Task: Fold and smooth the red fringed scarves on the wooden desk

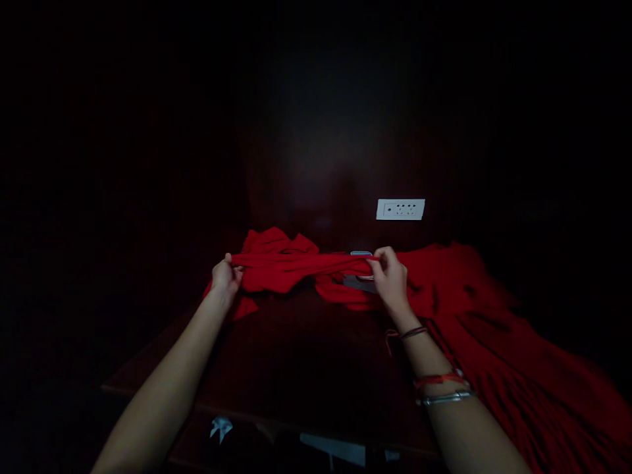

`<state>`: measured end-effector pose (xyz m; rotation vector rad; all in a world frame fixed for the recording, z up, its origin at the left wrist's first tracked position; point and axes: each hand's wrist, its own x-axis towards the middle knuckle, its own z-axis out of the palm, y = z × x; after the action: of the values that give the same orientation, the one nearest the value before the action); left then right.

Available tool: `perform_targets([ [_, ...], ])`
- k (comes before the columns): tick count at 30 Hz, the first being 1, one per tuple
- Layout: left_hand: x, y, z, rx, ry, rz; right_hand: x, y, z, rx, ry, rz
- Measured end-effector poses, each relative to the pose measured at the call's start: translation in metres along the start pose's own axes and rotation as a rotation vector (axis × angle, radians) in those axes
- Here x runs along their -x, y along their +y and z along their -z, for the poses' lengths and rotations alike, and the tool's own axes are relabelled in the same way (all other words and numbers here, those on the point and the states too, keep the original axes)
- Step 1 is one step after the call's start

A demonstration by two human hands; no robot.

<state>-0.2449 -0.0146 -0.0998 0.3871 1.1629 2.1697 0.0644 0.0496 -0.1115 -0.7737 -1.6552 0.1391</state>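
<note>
Between my two hands a red cloth [291,264] is stretched in a taut, nearly level band above the dark table. My left hand [228,276] is closed on its left end. The fingers of my right hand [390,273] pinch the right end. Loose folds hang below the band, and more red fabric lies bunched behind it. I cannot tell whether it is all one piece. On the right, a large red fabric with pleats [523,375] spreads over the table and down past its edge.
The dark wooden table [296,362] has its front edge near me. A white wall socket [400,209] sits on the dark back panel. A phone-like object [361,253] shows partly behind the cloth. Below the tabletop are pale scraps [220,428]. The surroundings are very dark.
</note>
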Motion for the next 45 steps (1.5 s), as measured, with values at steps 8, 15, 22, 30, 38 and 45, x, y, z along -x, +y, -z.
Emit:
perform_targets([
  [8, 0.015, -0.018, -0.007, -0.391, -0.303, 0.023, -0.004, 0.026, 0.02, 0.105, -0.228, -0.131],
  [15, 0.033, -0.039, -0.006, -1.451, -0.462, -0.629, -0.003, 0.022, 0.025, -0.182, -1.144, -0.226],
  [22, 0.051, -0.068, -0.013, -1.461, -0.918, -0.721, 0.009, 0.01, -0.01, 0.286, -0.675, -0.155],
  [30, 0.06, -0.055, -0.017, -1.297, -0.942, -0.737, 0.022, -0.013, -0.03, 0.387, -0.706, -0.079],
  [38, 0.072, -0.074, -0.024, -1.347, -0.988, -0.858, 0.026, -0.03, -0.032, 0.327, -0.675, 0.081],
  [45, 0.035, -0.021, -0.009, -1.265, -0.182, -0.679, 0.005, -0.007, -0.009, 0.42, -0.097, -0.346],
])
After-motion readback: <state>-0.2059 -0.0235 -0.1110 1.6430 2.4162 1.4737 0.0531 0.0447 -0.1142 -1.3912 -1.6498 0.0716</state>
